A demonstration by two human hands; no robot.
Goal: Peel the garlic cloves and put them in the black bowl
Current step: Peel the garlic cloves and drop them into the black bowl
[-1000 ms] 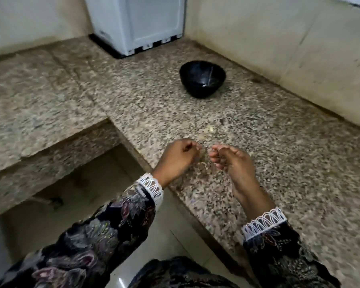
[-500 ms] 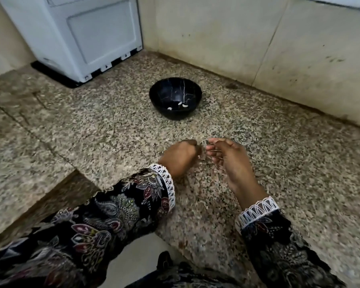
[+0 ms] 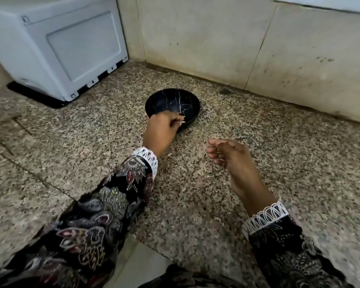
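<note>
A black bowl [image 3: 173, 101] with thin white veins stands on the speckled granite counter [image 3: 258, 163] near the back wall. My left hand [image 3: 161, 129] reaches over the bowl's near rim and pinches a small pale garlic clove [image 3: 182, 122] at its fingertips. My right hand [image 3: 229, 155] hovers above the counter to the right of the bowl and nearer to me, fingers loosely curled and apart from the bowl; whether it holds a scrap of skin I cannot tell. The bowl's near bottom is hidden behind my left hand.
A white appliance [image 3: 56, 44] stands at the back left of the counter. Beige tiled walls [image 3: 237, 38] close off the back. The counter's front edge [image 3: 154, 246] runs diagonally below my arms, with floor beneath.
My left hand has left the right hand and moved forward to the bowl's rim with the clove. The right hand stayed back. The view has moved closer to the bowl.
</note>
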